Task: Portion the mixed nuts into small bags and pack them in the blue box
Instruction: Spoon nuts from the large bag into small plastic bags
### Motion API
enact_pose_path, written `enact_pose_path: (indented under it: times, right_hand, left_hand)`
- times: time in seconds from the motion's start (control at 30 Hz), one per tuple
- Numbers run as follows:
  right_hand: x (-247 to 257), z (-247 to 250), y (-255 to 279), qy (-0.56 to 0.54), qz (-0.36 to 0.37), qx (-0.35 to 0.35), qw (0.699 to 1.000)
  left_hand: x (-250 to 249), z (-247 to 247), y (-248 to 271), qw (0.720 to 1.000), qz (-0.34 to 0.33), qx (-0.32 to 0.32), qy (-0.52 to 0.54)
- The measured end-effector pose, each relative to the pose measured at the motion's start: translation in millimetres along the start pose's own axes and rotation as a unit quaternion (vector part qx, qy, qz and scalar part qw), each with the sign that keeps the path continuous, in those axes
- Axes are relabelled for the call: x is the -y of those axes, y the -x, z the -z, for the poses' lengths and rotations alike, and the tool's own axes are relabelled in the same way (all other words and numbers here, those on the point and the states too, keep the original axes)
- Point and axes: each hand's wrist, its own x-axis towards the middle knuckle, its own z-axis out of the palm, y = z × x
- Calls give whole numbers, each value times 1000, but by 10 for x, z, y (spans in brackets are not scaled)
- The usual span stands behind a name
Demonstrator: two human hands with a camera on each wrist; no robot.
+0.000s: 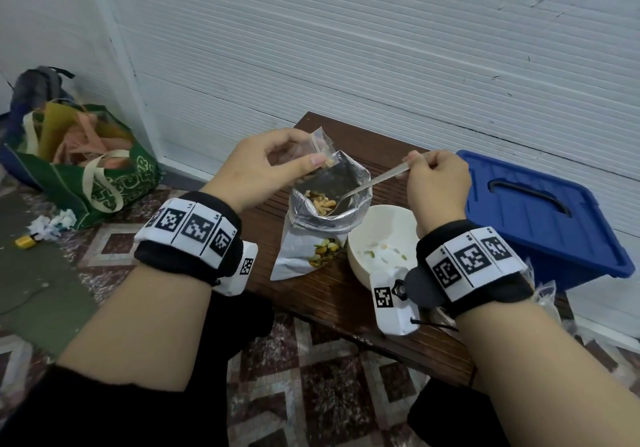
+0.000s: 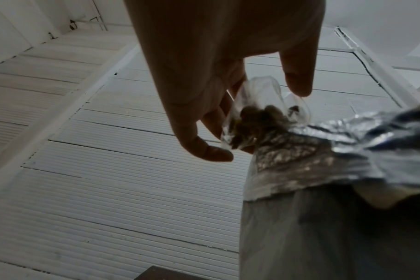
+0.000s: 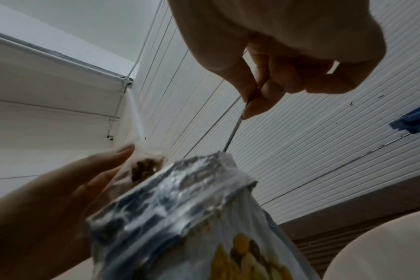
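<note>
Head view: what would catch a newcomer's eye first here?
The two hands at centre: the left hand pinches a small clear bag holding a few nuts over the open foil nut pouch, while the right hand dips a spoon into it. A blue box, lid on, sits right of a white bowl.

Black wristbands (image 1: pixel 188 239) with white square-code tags on both wrists; black sleeves (image 1: pixel 104 408).

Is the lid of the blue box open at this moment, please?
No, the blue box sits on the table with its lid closed flat, handle on top, while the right hand holds the spoon.
</note>
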Motion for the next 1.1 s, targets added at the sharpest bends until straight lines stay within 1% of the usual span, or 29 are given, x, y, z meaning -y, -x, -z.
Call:
enact_pose_path:
  times: [0.17,0.33,0.43,0.53,0.63,0.83,0.97,1.03,1.1]
  right_hand:
    - [29,124,-109,-6,-24,-18,1000]
    - [132,292,-199,-22,-18,-47,998]
    - [204,394,-285,-27,-2,-65,998]
    - [273,440,-315,-27,5,-73,997]
    - [325,409,-303,-30,20,-61,998]
    - [347,256,-265,-17,38,-28,999]
    - [388,200,-208,-42,55,-12,998]
    - [441,181,-138,-80,89,14,993]
    - [486,195,-79,-141,143,34,979]
  left_hand:
    - [-37,25,14,999,-6,-36,18]
    - [-18,54,26,1000,3,-15,1]
    - [-24,33,24,1000,14,-3,-6]
    - [-55,-1,12,999,10,12,-29]
    - [-75,-39,-8,998,-4,19,-58]
    - [-77,-138,-50,997,-14,19,-74]
    - [-79,-198,-54,997,-18,5,-78]
    - [-87,-225,-50,997,-24,-5,-77]
    - [-92,-234,-54,997,-22,-25,-74]
